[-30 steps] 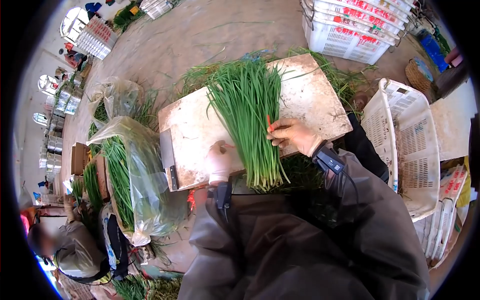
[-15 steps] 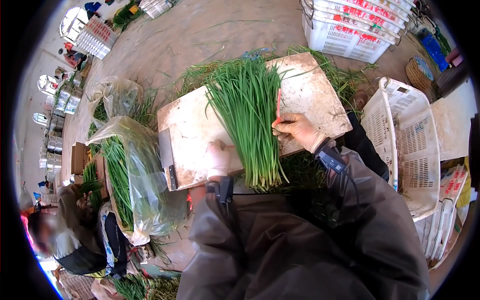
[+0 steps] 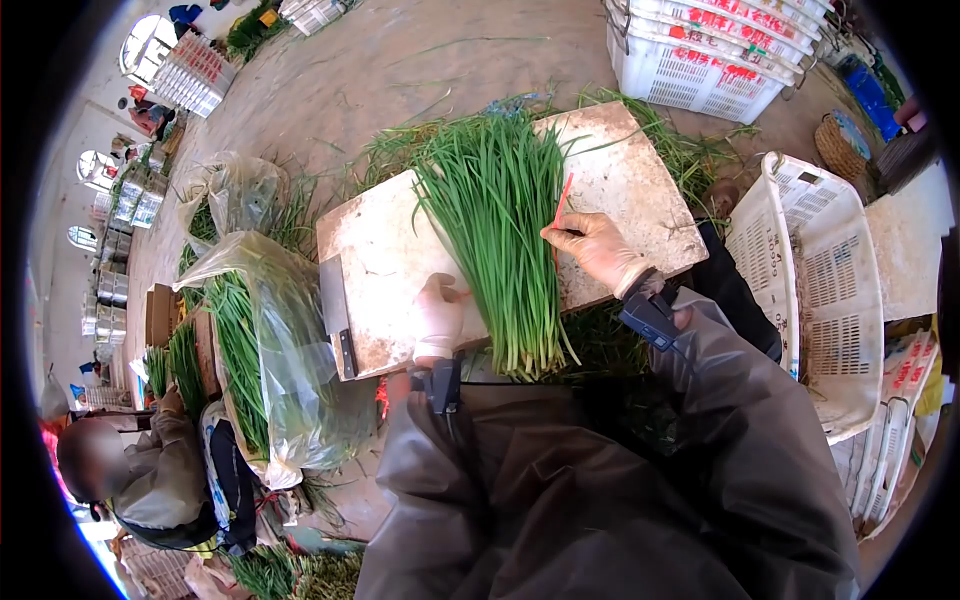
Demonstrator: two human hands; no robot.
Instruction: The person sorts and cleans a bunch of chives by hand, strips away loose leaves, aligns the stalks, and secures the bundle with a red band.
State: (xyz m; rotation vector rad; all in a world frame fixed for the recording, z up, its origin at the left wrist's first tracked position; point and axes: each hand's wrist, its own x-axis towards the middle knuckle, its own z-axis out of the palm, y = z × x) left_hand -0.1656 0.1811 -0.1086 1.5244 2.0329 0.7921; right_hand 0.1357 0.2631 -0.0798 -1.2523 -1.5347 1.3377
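A large bunch of long green stalks (image 3: 505,240) lies across a pale, soiled board (image 3: 640,190), its cut ends toward me. My right hand (image 3: 595,248), in a thin glove, pinches a red strip (image 3: 565,198) at the bunch's right edge. Left of the bunch, my gloved left hand (image 3: 440,310) is closed, with a bit of red showing at its fingertips beside the stalks. The strip's middle part is hidden by the bunch. A cleaver (image 3: 338,315) with a black handle rests on the board's left edge.
Left of the board, a clear plastic bag (image 3: 300,350) covers more green stalks. A co-worker (image 3: 165,465) sits at the lower left. An open white crate (image 3: 835,290) stands to the right, and stacked white crates (image 3: 700,75) stand at the upper right.
My right hand has risen slightly and the red strip now tilts right. My left hand has turned, its fingers higher beside the bunch. The co-worker has shifted, with a hand now at some stalks.
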